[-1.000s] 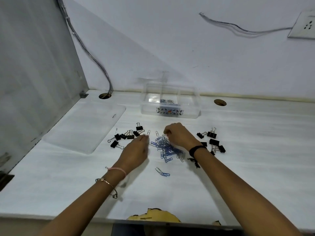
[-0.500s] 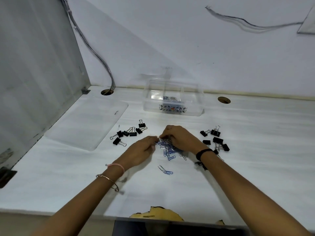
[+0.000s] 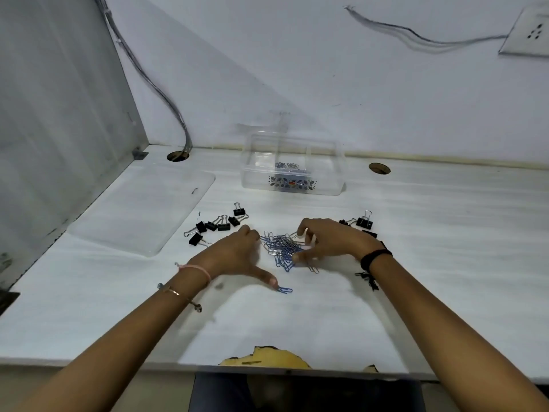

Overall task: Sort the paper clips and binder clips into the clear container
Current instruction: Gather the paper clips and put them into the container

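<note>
Since half a second ago my hands have spread apart around the heap, and my left thumb has swung down toward the stray clip below it.

At mid-frame, my left hand [image 3: 234, 255] and right hand [image 3: 329, 243] bracket a pile of blue and silver paper clips [image 3: 282, 248] lying on the white worktop [image 3: 445, 248]. I seem to be corralling the pile so that it can be scooped in one go. My left grip is wide open and holds nothing: its fingers touch the left edge of the pile, and its thumb stretches down-right so the tip rests on one loose blue paper clip [image 3: 285, 290], probably to drag it back to the heap. My right grip is loosely curled and half open, fingertips on the right side of the pile; whether any clip is actually pinched there I cannot tell.

Black binder clips sit in two groups, apart from the paper clips: a left cluster [image 3: 218, 226] just left of my left hand, and a right cluster [image 3: 364, 223] partly hidden behind my right hand. Keeping them apart suggests each kind goes in on its own.

Above centre of the frame stands the clear container [image 3: 292, 163], lid off, divided into compartments, with some paper clips already in the middle one. A clear flat lid [image 3: 142, 215] lies at left of the frame.
</note>
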